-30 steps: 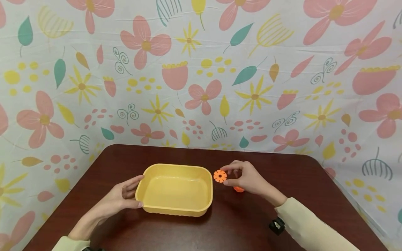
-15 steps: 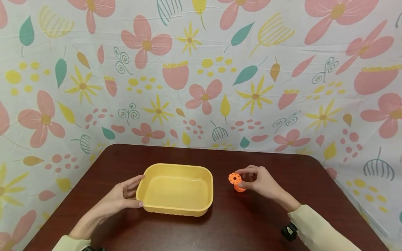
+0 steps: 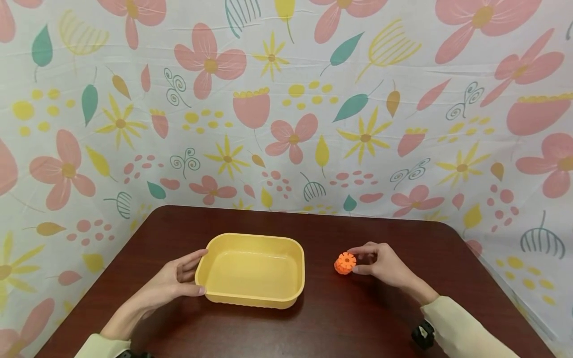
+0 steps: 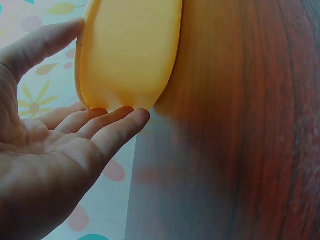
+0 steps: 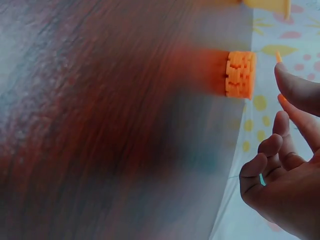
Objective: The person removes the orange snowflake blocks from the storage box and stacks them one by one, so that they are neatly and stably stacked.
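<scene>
My right hand [image 3: 385,266] pinches a notched orange plastic disc [image 3: 346,260] between thumb and index finger. The disc overlaps the top of a short stack of similar orange discs [image 3: 340,268] in the head view. In the right wrist view a gap separates the stack [image 5: 240,75] from the held disc, whose thin edge [image 5: 279,57] shows beyond the thumb; the other fingers are loosely bent. My left hand [image 3: 163,286] touches the left end of a yellow rectangular tray [image 3: 250,302], thumb and fingers spread along its rim. In the left wrist view the fingertips [image 4: 142,116] rest against the tray wall.
Both the tray and the stack stand on a dark reddish-brown table [image 3: 313,328], with the stack to the right of the tray. A white cloth [image 3: 286,189] with a flower print hangs behind the table's far edge.
My right hand has carried the orange disc rightward and slightly down, from near the tray's right rim to over the stack. My left hand and the tray stay in place.
</scene>
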`<state>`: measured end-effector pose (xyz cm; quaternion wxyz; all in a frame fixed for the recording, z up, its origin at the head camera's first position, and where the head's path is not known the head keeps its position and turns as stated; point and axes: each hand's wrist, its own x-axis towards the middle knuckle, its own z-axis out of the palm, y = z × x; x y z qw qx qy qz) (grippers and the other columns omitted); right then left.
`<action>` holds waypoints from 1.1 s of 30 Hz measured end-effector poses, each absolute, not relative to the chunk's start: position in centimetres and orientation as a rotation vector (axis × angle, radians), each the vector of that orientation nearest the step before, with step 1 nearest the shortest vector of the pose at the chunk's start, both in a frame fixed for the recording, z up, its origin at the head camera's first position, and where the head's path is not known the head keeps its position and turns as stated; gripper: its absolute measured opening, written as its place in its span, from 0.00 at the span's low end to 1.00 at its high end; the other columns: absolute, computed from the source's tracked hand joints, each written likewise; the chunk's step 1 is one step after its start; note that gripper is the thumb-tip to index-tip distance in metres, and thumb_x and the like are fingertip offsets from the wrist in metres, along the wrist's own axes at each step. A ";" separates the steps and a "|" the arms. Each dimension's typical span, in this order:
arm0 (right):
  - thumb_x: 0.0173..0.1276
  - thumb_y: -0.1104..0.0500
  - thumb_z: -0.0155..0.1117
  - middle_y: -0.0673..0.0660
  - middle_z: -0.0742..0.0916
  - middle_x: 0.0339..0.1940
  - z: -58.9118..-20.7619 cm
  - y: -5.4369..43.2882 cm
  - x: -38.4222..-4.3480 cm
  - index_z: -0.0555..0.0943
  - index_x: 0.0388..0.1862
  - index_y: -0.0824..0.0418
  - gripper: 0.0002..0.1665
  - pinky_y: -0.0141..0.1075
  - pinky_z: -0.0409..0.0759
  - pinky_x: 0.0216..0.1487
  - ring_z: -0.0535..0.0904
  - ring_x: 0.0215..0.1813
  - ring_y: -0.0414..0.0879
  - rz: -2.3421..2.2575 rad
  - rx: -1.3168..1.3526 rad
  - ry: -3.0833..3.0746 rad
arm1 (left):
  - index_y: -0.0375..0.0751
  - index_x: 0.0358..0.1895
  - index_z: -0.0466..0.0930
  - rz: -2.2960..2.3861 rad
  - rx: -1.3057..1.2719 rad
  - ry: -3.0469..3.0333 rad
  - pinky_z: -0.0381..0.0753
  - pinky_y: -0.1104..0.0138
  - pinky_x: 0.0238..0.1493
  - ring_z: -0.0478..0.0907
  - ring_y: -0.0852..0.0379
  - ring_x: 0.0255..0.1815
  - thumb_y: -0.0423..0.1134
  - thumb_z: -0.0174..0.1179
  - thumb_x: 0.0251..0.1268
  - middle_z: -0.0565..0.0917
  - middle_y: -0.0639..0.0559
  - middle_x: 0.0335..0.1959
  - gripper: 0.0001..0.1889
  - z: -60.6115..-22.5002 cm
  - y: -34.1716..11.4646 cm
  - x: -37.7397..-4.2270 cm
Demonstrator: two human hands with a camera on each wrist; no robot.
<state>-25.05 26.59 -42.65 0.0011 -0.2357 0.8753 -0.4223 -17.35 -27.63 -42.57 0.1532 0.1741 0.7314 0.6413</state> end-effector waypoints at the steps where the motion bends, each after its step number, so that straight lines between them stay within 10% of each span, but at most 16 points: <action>1: 0.60 0.65 0.82 0.57 0.83 0.37 -42.7 26.7 -25.1 0.89 0.56 0.65 0.23 0.34 0.68 0.30 0.71 0.32 0.46 -1.331 -0.739 2.734 | 0.27 0.84 0.46 1.836 0.500 2.098 0.84 0.60 0.57 0.70 0.33 0.74 0.29 0.71 0.67 0.53 0.25 0.82 0.50 -42.6 -27.6 -17.3; 33: 0.61 0.61 0.83 0.59 0.83 0.37 -43.7 26.9 -26.0 0.88 0.60 0.66 0.28 0.34 0.69 0.33 0.71 0.35 0.51 -1.237 -0.703 2.708 | 0.26 0.84 0.45 1.831 0.478 2.107 0.84 0.61 0.57 0.63 0.26 0.75 0.29 0.71 0.67 0.52 0.24 0.82 0.51 -42.3 -27.5 -17.3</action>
